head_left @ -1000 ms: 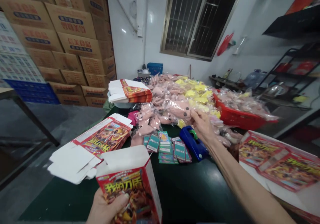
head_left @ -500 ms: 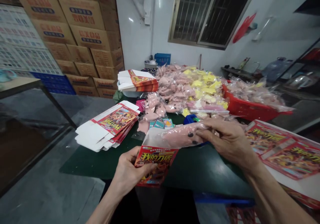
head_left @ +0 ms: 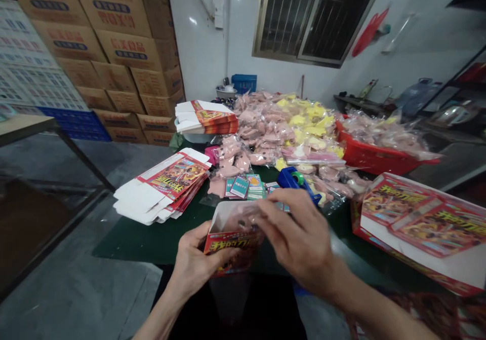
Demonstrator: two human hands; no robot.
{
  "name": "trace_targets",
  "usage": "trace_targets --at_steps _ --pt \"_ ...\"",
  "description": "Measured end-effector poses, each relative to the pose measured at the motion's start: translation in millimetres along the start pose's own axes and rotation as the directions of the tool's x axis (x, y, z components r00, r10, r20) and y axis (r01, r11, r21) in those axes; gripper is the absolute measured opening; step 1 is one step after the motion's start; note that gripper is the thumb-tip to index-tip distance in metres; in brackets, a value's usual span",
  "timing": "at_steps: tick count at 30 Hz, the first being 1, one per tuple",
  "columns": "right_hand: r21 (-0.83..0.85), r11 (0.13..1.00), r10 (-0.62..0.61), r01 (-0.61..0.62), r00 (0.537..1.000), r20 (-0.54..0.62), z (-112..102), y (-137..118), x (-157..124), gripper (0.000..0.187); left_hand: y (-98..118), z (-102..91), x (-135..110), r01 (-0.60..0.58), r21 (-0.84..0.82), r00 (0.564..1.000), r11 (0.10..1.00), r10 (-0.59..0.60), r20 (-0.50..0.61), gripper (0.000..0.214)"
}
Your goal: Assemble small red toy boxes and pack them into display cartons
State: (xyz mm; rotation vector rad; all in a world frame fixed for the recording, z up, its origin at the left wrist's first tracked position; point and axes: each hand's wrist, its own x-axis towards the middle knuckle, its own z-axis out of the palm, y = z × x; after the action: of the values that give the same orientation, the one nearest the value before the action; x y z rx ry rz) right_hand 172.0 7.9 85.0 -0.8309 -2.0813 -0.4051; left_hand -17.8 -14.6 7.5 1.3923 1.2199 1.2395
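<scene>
My left hand [head_left: 197, 261] is wrapped round a small red printed box [head_left: 224, 243], its thumb across the front. The box is tilted with its white-lined mouth open at the top. A pink toy with dark spots, in a clear bag [head_left: 239, 222], is mostly down inside that box. Bent over the mouth, my right hand [head_left: 299, 233] has its fingers closed at the toy's upper end; its fingertips are partly hidden. Just beyond lie small printed cards [head_left: 240, 187] and a blue tape dispenser [head_left: 291, 179] with green tape.
Flat unfolded boxes [head_left: 167, 183] are stacked at left, with another stack [head_left: 212, 119] behind. Bagged pink and yellow toys [head_left: 266, 122] are heaped at the back. A red basket [head_left: 368, 155] holds more. At right stands a larger printed box [head_left: 425, 223]. Cartons [head_left: 129, 51] line the wall.
My right hand has moved left and down to the box, and the pink toy has gone from sticking out sideways to mostly inside. My left hand still holds the box.
</scene>
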Motion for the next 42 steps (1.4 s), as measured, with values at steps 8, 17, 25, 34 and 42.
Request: trace_targets --at_steps 8,17,25,34,42 --pt "0.083 0.996 -0.046 0.038 0.994 0.098 29 -52 -28 0.032 -17 -14.9 -22 0.134 -0.031 0.972 0.990 -0.138 -0.190 0.034" --pt "-0.297 0.878 0.470 -0.376 0.795 0.384 67 96 -84 0.028 -26 -45.4 -29 0.231 -0.245 0.797 0.942 -0.327 -0.508 0.033" --pt "-0.344 0.902 0.419 -0.262 0.729 0.542 77 122 -91 0.022 -32 -52.1 -24 0.238 -0.328 0.757 0.914 -0.386 -0.528 0.033" --pt "-0.331 0.892 0.439 -0.307 0.763 0.476 87 107 -99 0.024 -21 -51.0 -26 0.256 -0.238 0.743 0.937 -0.349 -0.572 0.031" --pt "-0.202 0.865 0.499 -0.460 0.747 0.439 88 126 -101 0.015 -18 -60.3 -27 0.207 -0.375 0.718 0.904 -0.401 -0.569 0.032"
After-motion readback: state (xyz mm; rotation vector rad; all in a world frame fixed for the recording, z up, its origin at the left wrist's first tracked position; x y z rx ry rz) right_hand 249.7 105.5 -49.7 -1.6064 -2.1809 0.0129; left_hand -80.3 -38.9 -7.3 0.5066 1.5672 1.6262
